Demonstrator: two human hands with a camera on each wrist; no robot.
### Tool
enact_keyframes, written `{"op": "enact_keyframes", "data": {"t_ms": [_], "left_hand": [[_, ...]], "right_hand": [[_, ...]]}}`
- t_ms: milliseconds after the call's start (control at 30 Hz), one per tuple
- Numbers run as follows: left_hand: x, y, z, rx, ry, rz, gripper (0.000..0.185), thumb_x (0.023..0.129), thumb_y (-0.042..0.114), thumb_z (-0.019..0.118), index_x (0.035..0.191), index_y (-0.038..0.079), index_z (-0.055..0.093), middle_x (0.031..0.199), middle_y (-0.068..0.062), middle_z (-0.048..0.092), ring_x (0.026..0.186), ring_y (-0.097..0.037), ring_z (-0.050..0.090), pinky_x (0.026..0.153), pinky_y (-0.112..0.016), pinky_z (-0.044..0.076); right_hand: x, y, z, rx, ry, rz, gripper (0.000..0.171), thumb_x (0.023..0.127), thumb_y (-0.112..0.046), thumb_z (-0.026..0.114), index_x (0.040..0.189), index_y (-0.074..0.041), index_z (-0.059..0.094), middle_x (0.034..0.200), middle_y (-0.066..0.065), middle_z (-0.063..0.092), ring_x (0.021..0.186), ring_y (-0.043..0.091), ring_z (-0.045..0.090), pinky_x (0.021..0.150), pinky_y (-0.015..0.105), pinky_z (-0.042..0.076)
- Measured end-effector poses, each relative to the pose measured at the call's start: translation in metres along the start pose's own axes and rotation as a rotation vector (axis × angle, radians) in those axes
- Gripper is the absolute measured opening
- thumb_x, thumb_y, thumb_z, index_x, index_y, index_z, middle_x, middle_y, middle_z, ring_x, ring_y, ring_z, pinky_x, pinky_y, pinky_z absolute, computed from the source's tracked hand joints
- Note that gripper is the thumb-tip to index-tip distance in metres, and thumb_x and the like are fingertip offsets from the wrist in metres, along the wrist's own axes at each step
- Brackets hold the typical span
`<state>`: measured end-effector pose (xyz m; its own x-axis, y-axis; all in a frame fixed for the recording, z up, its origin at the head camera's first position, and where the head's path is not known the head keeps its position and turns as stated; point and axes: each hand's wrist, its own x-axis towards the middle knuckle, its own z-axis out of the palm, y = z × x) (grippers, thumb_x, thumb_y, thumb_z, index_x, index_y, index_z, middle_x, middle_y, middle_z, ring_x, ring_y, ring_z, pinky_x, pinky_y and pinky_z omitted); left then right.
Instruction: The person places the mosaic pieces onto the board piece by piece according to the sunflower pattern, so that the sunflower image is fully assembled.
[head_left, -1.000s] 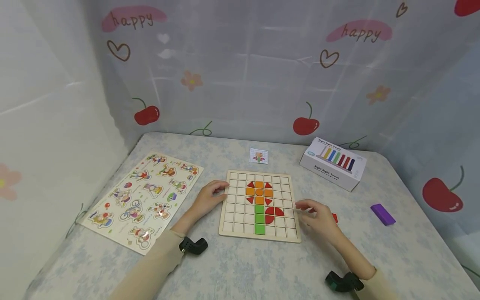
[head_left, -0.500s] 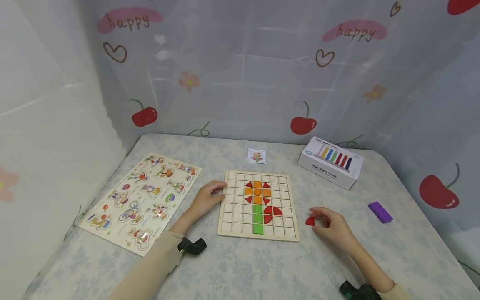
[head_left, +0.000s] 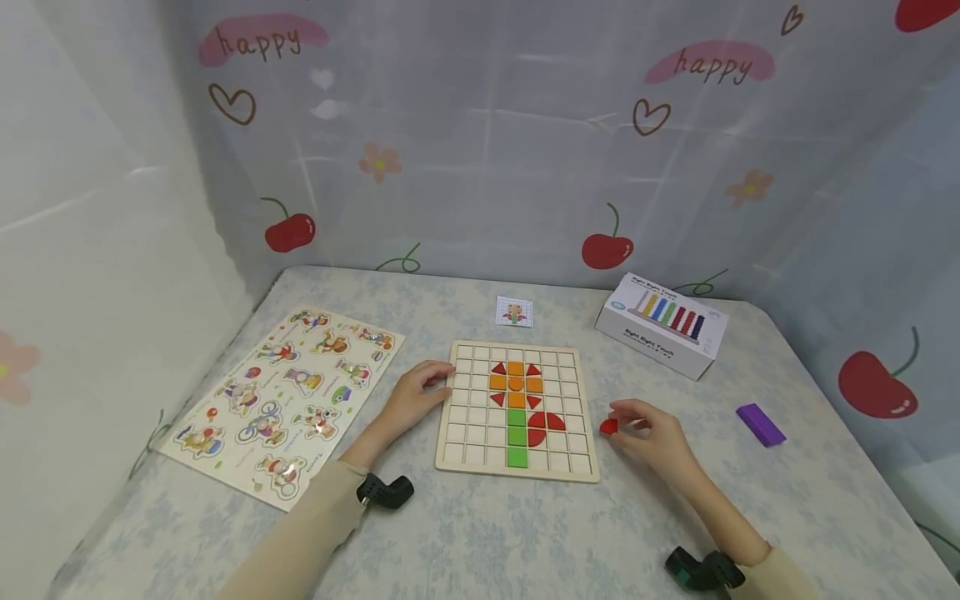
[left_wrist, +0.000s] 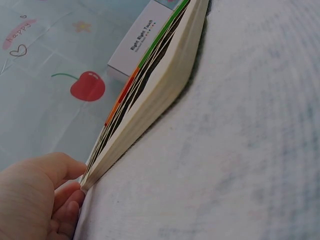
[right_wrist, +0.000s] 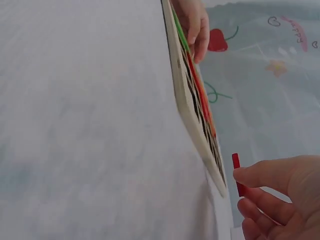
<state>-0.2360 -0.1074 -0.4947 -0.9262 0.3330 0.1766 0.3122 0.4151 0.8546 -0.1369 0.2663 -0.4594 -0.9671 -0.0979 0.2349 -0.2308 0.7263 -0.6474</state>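
Observation:
A square wooden grid board (head_left: 472, 433) lies flat on the table, bearing orange and green squares, an orange round piece, small red triangles and red quarter-circle pieces (head_left: 556, 422). At its left edge rests my left hand (head_left: 414, 400), with thumb and fingertips touching the rim; the left wrist view shows them at a corner of the board (left_wrist: 145, 120). Just beyond the right edge, my right hand (head_left: 660, 437) pinches a red quarter-circle piece (head_left: 608, 427) between thumb and fingers. Seen edge-on in the right wrist view, that red piece (right_wrist: 237, 172) looks thin and flat.
Behind the board lies a small pattern card (head_left: 514, 312). A white box (head_left: 660, 329) stands at the back right, and a purple block (head_left: 761, 425) lies on the right. On the left is a large picture puzzle board (head_left: 285, 400). A printed curtain (head_left: 480, 142) surrounds the table.
My right hand first moved right, away from the board, and took hold of a red quarter-circle piece. It has since come back left, with the piece lifted. My left hand stays put.

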Motion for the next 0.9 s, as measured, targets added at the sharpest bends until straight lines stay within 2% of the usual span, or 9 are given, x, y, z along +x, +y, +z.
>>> {"op": "enact_keyframes", "data": {"t_ms": [100, 367, 500, 700, 900], "left_hand": [[0.000, -0.001, -0.001, 0.002, 0.003, 0.004, 0.036, 0.092, 0.011, 0.062, 0.127, 0.008, 0.061, 0.129, -0.009, 0.059, 0.115, -0.024, 0.057, 0.101, -0.042, 0.047], [0.003, -0.005, 0.000, 0.002, -0.004, 0.010, 0.037, 0.092, 0.013, 0.063, 0.128, 0.008, 0.060, 0.130, -0.008, 0.058, 0.117, -0.023, 0.056, 0.102, -0.040, 0.047], [0.004, -0.006, 0.000, 0.002, -0.007, 0.012, 0.037, 0.092, 0.013, 0.063, 0.128, 0.009, 0.060, 0.130, -0.008, 0.058, 0.117, -0.023, 0.056, 0.102, -0.039, 0.047], [0.004, -0.005, 0.000, -0.001, -0.002, 0.012, 0.036, 0.091, 0.012, 0.063, 0.127, 0.008, 0.061, 0.128, -0.008, 0.059, 0.116, -0.023, 0.057, 0.101, -0.040, 0.047], [0.004, -0.005, 0.001, -0.005, 0.013, 0.024, 0.035, 0.090, 0.010, 0.064, 0.124, 0.007, 0.062, 0.126, -0.009, 0.060, 0.114, -0.023, 0.058, 0.100, -0.041, 0.048]], "right_hand": [[0.012, -0.017, 0.010, 0.050, -0.022, -0.026, 0.040, 0.077, -0.002, 0.076, 0.115, 0.000, 0.065, 0.101, 0.012, 0.071, 0.092, 0.025, 0.062, 0.076, 0.029, 0.054], [0.042, -0.057, 0.053, 0.183, -0.149, -0.067, 0.037, 0.080, -0.001, 0.073, 0.116, 0.000, 0.064, 0.103, 0.015, 0.069, 0.091, 0.028, 0.063, 0.078, 0.036, 0.054], [0.051, -0.077, 0.076, 0.207, -0.196, -0.115, 0.036, 0.079, -0.003, 0.074, 0.115, -0.001, 0.065, 0.102, 0.013, 0.070, 0.091, 0.026, 0.064, 0.078, 0.033, 0.055], [0.061, -0.098, 0.102, 0.248, -0.271, -0.132, 0.037, 0.081, -0.003, 0.072, 0.117, -0.001, 0.064, 0.107, 0.012, 0.069, 0.093, 0.023, 0.061, 0.082, 0.032, 0.054], [0.067, -0.103, 0.119, 0.245, -0.284, -0.161, 0.038, 0.078, 0.003, 0.072, 0.115, 0.001, 0.065, 0.097, 0.010, 0.068, 0.081, 0.018, 0.054, 0.072, 0.023, 0.049]]}}
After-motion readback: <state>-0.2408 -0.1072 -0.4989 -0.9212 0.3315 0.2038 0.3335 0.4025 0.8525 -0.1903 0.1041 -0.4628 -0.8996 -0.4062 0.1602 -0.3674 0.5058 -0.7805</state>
